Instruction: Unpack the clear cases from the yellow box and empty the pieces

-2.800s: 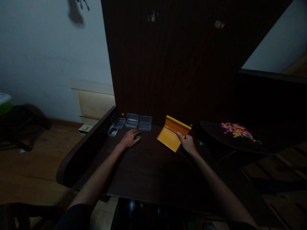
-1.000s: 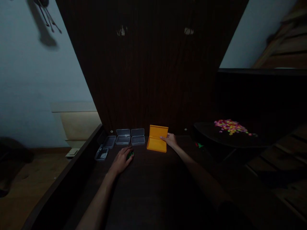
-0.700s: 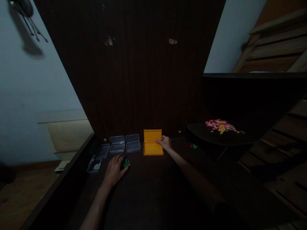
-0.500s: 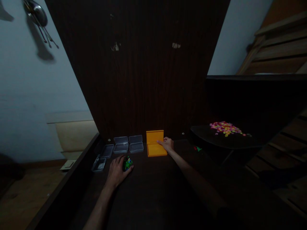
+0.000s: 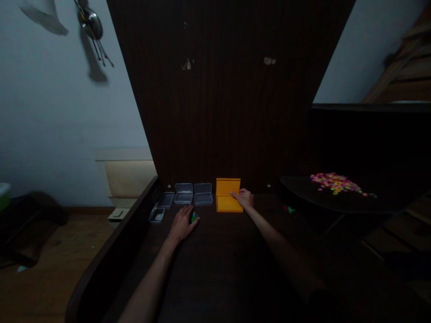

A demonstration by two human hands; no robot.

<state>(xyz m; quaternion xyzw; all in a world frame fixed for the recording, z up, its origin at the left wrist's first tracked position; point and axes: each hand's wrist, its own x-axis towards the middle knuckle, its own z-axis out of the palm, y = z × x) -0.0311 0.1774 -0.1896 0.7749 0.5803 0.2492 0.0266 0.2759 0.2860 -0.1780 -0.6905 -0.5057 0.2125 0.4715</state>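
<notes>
My left hand point(image 5: 182, 224) lies on the dark tabletop, fingers curled round a small heap of green and blue pieces point(image 5: 193, 217). Part of the heap is hidden under the fingers, and the pieces are too small to name. A yellow hinged box point(image 5: 229, 204) stands open at the back, its lid raised against the dark panel. My right hand point(image 5: 245, 198) grips this box at its right side, with the thumb across the inside and the fingers behind the edge. To the left are several open clear plastic cases point(image 5: 203, 198), the nearest one point(image 5: 157, 215) holding something pale.
A raised black shelf point(image 5: 299, 190) on the right carries a pile of pink, yellow and orange bits point(image 5: 336, 183). Small red and green pieces point(image 5: 289, 209) lie just below it. A raised side board point(image 5: 114, 242) edges the tabletop on the left.
The camera view has turned left, so everything sits further right. My left hand has drawn closer round the green pieces, covering more of them. My right hand stays on the yellow box.
</notes>
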